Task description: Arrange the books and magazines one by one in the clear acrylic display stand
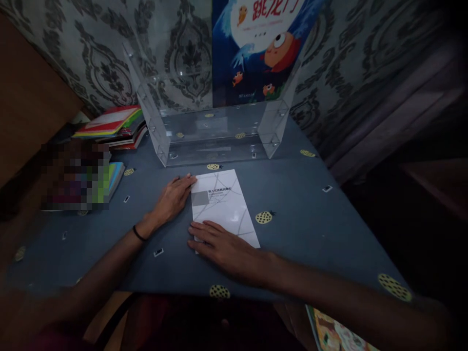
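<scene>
A white booklet (234,214) with dark printing and a grey block on its cover lies flat on the table in front of me. My left hand (174,197) rests at its upper left corner, fingertips touching the edge, fingers stretched out. Across the lower part of the cover lies my right hand (223,248), palm down with fingers extended toward the left. Part of the bottom edge is hidden under that hand. Neither hand grips anything.
Behind the booklet stands a clear acrylic rack (215,141) holding a blue picture book (252,73) with orange fish. Stacked books (113,126) lie at the back left, with more books (109,180) nearer. The grey tablecloth (300,239) has pineapple prints. Another colourful book (336,331) shows below the front edge.
</scene>
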Motion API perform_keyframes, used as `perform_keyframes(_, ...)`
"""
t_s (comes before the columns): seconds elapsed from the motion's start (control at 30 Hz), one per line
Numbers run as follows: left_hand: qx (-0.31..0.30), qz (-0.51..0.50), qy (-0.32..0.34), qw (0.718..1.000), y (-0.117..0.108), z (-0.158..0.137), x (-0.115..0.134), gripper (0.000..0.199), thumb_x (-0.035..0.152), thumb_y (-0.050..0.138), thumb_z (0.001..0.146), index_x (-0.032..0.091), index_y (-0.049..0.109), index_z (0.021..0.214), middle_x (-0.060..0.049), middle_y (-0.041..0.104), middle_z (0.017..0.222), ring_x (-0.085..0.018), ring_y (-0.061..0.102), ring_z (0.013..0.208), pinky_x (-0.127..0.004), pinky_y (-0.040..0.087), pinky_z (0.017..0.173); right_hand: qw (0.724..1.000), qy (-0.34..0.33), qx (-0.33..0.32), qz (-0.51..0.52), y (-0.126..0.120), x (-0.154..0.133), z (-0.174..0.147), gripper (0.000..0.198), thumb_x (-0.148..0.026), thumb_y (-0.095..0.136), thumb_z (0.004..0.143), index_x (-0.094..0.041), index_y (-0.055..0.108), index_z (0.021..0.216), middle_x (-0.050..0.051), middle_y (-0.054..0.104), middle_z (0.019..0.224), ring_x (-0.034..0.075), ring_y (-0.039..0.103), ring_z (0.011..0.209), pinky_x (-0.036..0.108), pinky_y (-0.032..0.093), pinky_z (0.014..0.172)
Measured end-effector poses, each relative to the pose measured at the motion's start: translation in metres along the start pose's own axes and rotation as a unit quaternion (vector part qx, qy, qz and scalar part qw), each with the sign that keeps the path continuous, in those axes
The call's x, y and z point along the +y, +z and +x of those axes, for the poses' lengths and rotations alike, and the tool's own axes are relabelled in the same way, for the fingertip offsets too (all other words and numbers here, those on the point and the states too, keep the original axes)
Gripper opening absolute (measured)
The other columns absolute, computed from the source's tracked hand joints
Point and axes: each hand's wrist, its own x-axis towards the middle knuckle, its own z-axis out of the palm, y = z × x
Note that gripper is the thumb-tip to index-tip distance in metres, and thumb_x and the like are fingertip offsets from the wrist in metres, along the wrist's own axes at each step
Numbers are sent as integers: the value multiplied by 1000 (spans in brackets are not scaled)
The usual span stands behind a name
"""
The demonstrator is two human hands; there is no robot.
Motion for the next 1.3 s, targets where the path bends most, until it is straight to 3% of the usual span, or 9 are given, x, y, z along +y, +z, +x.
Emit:
perform_keyframes(0.17,-4,-17,-2,1000,0,6,-7,36,25,39,104,21,61,133,-9,66,141,-23,54,140,-51,41,119,999,24,31,-15,-6,4,4,40,-15,48,103,-6,56,141,23,51,153,28,42,148,47,38,121)
perform_keyframes(0.3,-9,-20,26,999,0,5,-13,35,27,42,104,18,62,131,-11,65,141,-25,53,141,-51,41,119,992,95,74,-32,-31,39,3,39,-27,45,106,-16,57,141,17,54,152,26,48,144,52,38,121)
perform_keyframes(0.47,-10,-26,34,999,0,8,-16,34,23,39,104,18,63,128,-11,65,141,-24,52,142,-52,41,119,978,178,56,-89,-37,94,2,48,-34,45,105,-12,51,147,19,47,157,32,36,151,62,27,123)
perform_keyframes(0.6,-29,-5,45,999,-6,3,-9,37,19,37,104,20,60,134,-11,62,145,-25,50,143,-56,40,118,973,198,57,-104,-26,106,0,53,-43,35,107,-19,43,154,14,42,162,29,32,153,59,24,125)
perform_keyframes(0.73,-50,3,60,997,-13,-17,4,41,17,35,104,23,57,139,-10,61,146,-24,50,143,-57,40,117,970,205,58,-114,-23,103,0,53,-44,33,107,-21,42,154,11,42,162,27,32,153,56,23,127)
perform_keyframes(1.13,-118,-37,132,984,-38,-123,71,51,7,40,101,26,50,147,-7,61,146,-19,46,146,-54,37,122,970,208,48,-119,-24,103,0,55,-43,31,107,-18,40,155,13,38,164,28,30,154,56,22,126)
perform_keyframes(1.3,-108,-80,129,983,-47,-133,84,45,12,43,101,26,57,141,-7,67,139,-22,50,143,-54,40,119,968,212,54,-121,-25,101,1,53,-42,33,106,-20,40,154,12,39,163,29,31,153,57,24,126)
